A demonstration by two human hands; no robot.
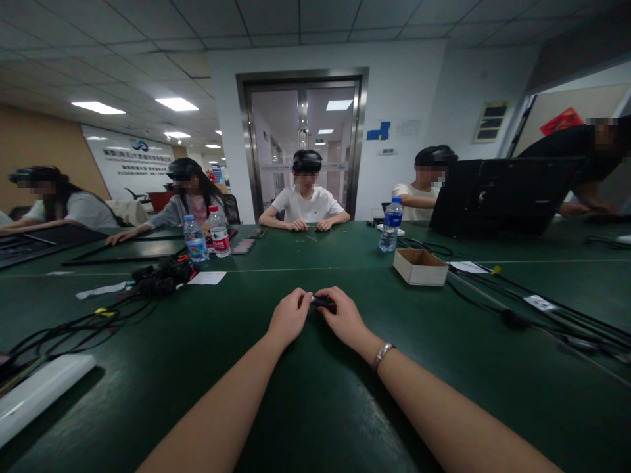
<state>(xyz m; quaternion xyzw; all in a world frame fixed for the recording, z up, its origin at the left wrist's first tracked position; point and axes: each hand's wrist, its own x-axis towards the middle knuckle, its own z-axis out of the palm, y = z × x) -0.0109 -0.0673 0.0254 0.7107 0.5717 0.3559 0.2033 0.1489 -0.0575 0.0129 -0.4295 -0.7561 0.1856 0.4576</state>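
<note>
Over the middle of the green table (315, 407), my two hands meet at a small dark object (324, 303) with a shiny silvery end. My right hand (344, 315) has its fingers closed around the dark part. At the silvery end, my left hand (290, 316) is pinched, fingertips pressed together. What the left fingertips hold is too small to name. A metal bracelet (383, 357) is on my right wrist.
An open cardboard box (420, 268) sits right of my hands, near a water bottle (390, 225). Cables (532, 309) run along the right. Black gear (162, 276), two bottles and a white device (44, 394) are on the left. Several people sit around the table.
</note>
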